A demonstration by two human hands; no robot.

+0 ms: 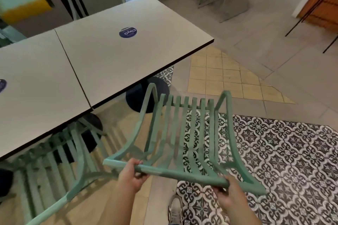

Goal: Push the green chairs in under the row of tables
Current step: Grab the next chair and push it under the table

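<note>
A round blue sticker (128,32) on the table (164,42) reads "ClayG".

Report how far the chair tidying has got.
Done: one green chair at the left sits partly under the tables. In hand: the left hand and right hand grip the top rail of a second green chair. Left: pushing it under the end table.

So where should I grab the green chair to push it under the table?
Probably the top rail of the green chair, taken from behind. It is a straight bar across the slatted back, facing the person, and the left hand and right hand already grip its two ends. The seat points toward the table.
</note>
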